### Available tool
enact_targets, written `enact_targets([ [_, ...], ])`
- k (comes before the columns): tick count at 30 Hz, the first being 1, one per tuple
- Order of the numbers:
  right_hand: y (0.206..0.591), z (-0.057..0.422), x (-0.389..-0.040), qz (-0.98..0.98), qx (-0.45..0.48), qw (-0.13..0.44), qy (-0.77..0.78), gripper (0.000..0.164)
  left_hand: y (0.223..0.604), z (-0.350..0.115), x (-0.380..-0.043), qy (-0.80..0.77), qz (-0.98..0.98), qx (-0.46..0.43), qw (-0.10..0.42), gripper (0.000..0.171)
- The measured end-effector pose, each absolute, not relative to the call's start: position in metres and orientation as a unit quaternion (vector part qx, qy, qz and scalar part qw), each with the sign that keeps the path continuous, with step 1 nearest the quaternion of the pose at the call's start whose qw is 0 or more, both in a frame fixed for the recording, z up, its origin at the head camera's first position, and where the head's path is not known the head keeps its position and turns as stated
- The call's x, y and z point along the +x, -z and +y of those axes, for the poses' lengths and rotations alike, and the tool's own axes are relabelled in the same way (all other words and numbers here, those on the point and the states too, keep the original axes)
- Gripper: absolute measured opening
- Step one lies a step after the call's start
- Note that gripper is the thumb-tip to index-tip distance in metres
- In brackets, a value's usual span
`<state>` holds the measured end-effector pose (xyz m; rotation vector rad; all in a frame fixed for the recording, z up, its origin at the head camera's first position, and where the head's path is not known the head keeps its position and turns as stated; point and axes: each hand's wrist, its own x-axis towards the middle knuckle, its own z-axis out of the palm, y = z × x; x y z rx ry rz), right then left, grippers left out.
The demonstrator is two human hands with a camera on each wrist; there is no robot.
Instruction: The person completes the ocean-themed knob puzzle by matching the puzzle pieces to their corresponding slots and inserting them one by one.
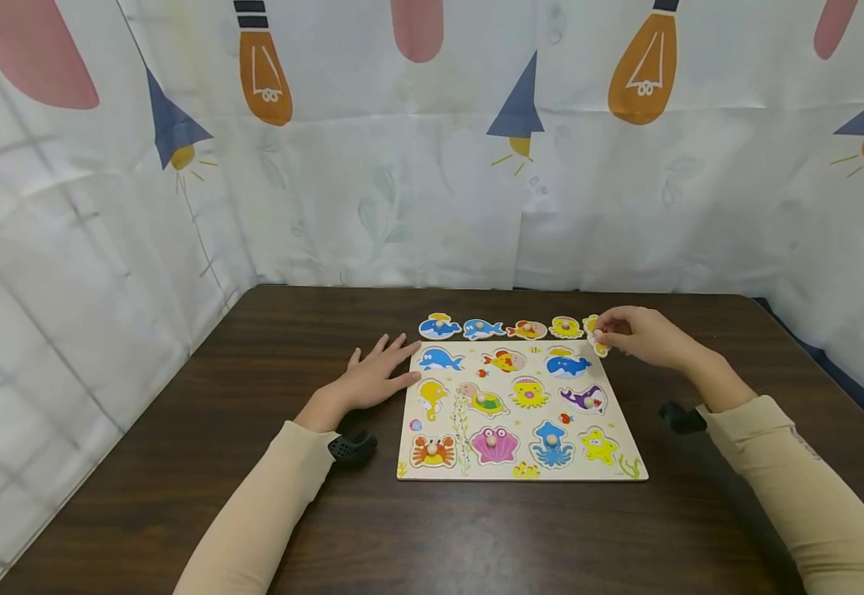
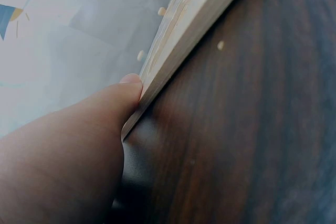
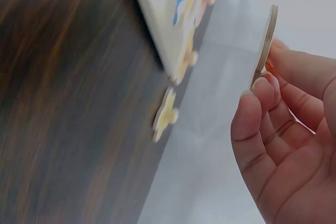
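Note:
In the head view, my right hand [image 1: 643, 335] pinches a small wooden puzzle piece at the far right corner of the puzzle board [image 1: 450, 417]. The right wrist view shows this puzzle piece [image 3: 265, 43] edge-on between thumb and fingertips, its picture hidden. Below it on the table lies a yellow knobbed piece [image 3: 166, 115]. My left hand [image 1: 372, 378] spreads its fingers at the board's left edge, the thumb [image 2: 131, 90] touching the rim. Knobbed crab [image 1: 433, 451], clam [image 1: 502, 447], squid [image 1: 551, 453] and purple whale [image 1: 579, 399] pieces sit in the board.
Along the board's far edge lie a whale piece [image 1: 439, 328], a blue sea-animal piece [image 1: 483, 329], a fish piece [image 1: 527, 330] and an octopus piece [image 1: 565, 327]. The dark wooden table [image 1: 446, 537] ends at a patterned curtain [image 1: 432, 207].

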<state>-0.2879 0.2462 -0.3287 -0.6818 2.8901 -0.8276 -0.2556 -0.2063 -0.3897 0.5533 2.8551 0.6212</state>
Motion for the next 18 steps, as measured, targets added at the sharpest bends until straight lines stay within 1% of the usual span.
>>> enact_targets([
  [10,0.323,0.222,-0.27,0.928,-0.265,0.003,0.263,0.014,0.39,-0.206,-0.256,-0.209,0.956,0.188,0.086,0.072],
  [18,0.325,0.199,-0.265,0.92,-0.287,0.03,0.265,0.011,0.393,-0.208,-0.257,-0.208,0.956,0.193,0.078,0.072],
])
